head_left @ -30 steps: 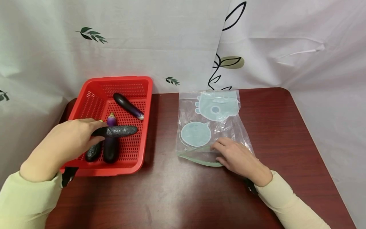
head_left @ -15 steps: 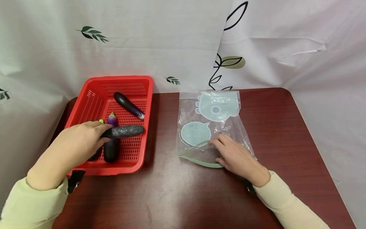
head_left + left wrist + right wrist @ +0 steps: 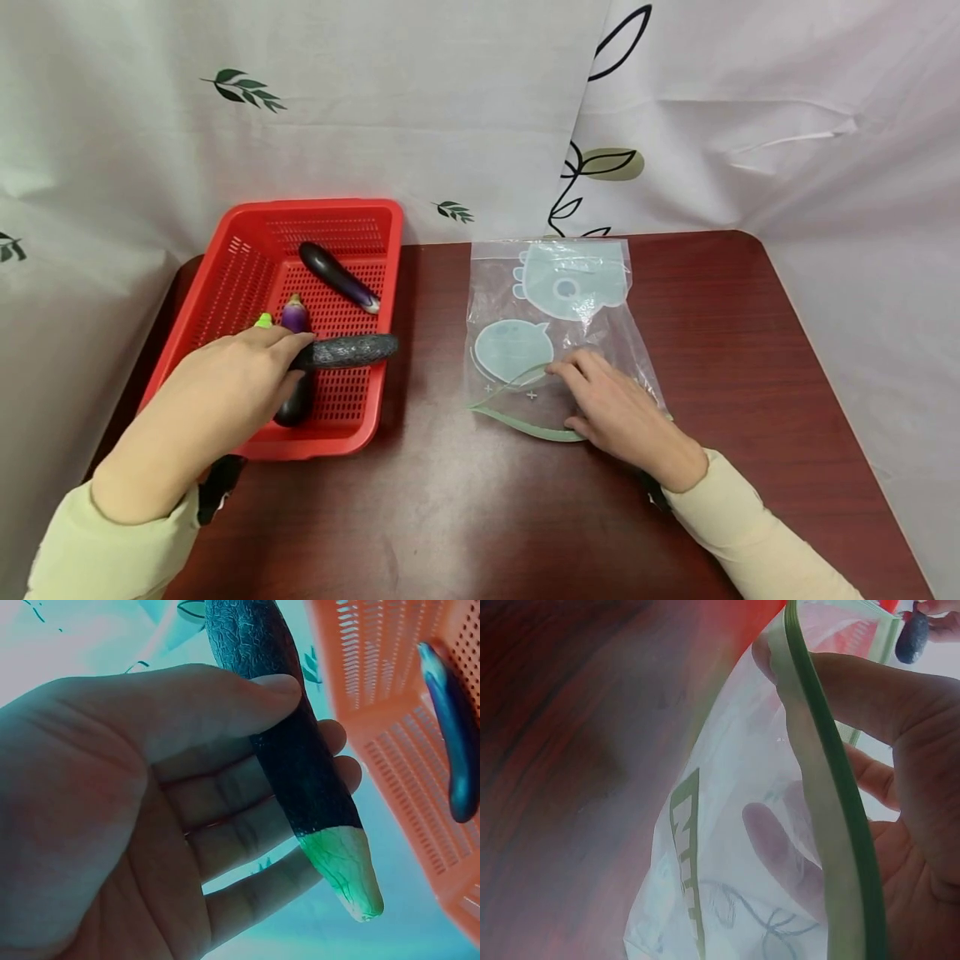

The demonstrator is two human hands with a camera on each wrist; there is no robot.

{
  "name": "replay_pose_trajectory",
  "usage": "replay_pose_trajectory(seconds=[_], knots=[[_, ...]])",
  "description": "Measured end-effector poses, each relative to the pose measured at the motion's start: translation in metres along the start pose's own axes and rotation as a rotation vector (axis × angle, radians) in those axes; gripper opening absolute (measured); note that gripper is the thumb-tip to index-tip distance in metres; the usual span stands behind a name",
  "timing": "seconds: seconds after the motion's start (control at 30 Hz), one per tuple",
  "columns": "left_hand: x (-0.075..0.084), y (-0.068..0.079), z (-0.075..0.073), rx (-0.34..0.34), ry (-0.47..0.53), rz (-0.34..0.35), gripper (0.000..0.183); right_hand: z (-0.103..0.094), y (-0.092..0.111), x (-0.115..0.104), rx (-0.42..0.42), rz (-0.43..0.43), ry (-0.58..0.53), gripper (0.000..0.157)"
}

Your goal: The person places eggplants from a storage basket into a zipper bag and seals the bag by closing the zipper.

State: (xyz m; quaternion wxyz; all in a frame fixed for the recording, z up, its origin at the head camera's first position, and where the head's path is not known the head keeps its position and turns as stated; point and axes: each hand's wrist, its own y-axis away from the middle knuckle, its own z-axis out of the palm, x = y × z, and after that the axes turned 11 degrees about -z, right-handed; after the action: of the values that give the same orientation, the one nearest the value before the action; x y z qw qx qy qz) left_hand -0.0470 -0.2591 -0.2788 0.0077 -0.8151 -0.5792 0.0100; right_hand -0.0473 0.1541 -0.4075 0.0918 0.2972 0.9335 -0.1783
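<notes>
My left hand (image 3: 232,379) grips a long, dark, wrinkled cucumber (image 3: 352,351) above the right side of the red basket (image 3: 389,333). In the left wrist view, thumb and fingers wrap the cucumber (image 3: 300,765), whose pale green end sticks out below. To the right lies a clear zip bag (image 3: 513,350) with light blue prints and a green zip edge. My right hand (image 3: 618,408) is at its mouth, holding the edges apart. In the right wrist view, spread fingers show through the plastic of the bag (image 3: 731,757), behind the green strip.
Inside the basket are two eggplants, one slanted eggplant (image 3: 337,277) at the back and another eggplant (image 3: 296,315) partly behind the left hand. A bright green tip (image 3: 263,319) shows beside it. The dark red table (image 3: 420,500) ends at a white patterned curtain (image 3: 465,108).
My left hand has carried the cucumber rightward, so its tip now overlaps the basket's right rim. The bag's mouth gapes slightly wider, while the right hand has barely moved.
</notes>
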Motion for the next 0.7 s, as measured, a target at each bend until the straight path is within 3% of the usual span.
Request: replay_pose_trajectory(seconds=[0.7], knots=[[0.028,0.005,0.004,0.087,0.065,0.065,0.046,-0.001,0.0,-0.001,0.018,0.005,0.012,0.08]])
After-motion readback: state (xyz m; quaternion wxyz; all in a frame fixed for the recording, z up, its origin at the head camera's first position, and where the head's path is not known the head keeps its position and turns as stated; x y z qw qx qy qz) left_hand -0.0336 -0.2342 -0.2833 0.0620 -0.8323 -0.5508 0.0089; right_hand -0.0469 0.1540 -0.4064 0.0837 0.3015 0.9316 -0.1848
